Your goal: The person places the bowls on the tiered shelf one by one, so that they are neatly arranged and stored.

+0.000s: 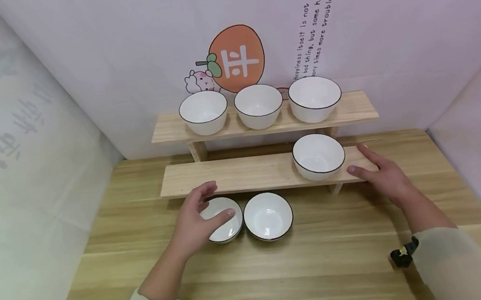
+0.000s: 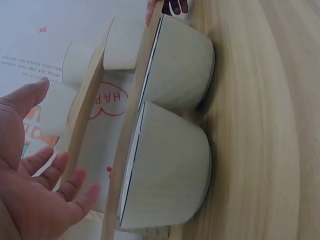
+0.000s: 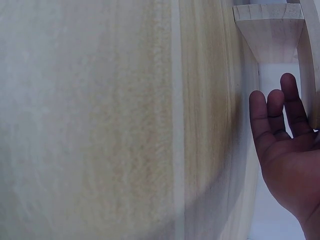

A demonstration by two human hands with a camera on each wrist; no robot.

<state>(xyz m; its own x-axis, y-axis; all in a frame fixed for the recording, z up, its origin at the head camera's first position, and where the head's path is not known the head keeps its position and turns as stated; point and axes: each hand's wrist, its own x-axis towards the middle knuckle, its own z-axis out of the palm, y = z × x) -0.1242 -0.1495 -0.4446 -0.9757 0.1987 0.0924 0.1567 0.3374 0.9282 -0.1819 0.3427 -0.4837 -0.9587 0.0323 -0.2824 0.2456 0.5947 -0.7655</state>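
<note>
My left hand (image 1: pixel 197 225) hovers at the left white bowl (image 1: pixel 230 227), thumb spread from the fingers and nothing between them; it partly covers that bowl in the head view. Beside it on the table stands another white bowl (image 1: pixel 268 216) with a dark rim. My right hand (image 1: pixel 385 175) holds the right end of the lower wooden shelf (image 1: pixel 234 173), thumb and a finger on top. The right wrist view shows its other fingers (image 3: pixel 258 107) extended below the board. Near that hand, a white bowl (image 1: pixel 318 155) sits upright on the lower shelf.
Three white bowls line the upper shelf: a left bowl (image 1: pixel 204 113), a middle bowl (image 1: pixel 259 106) and a right bowl (image 1: pixel 315 99). The upper board (image 1: pixel 358 106) stands close to a printed backdrop (image 1: pixel 124 74). Pale walls flank the wooden table (image 1: pixel 317 274).
</note>
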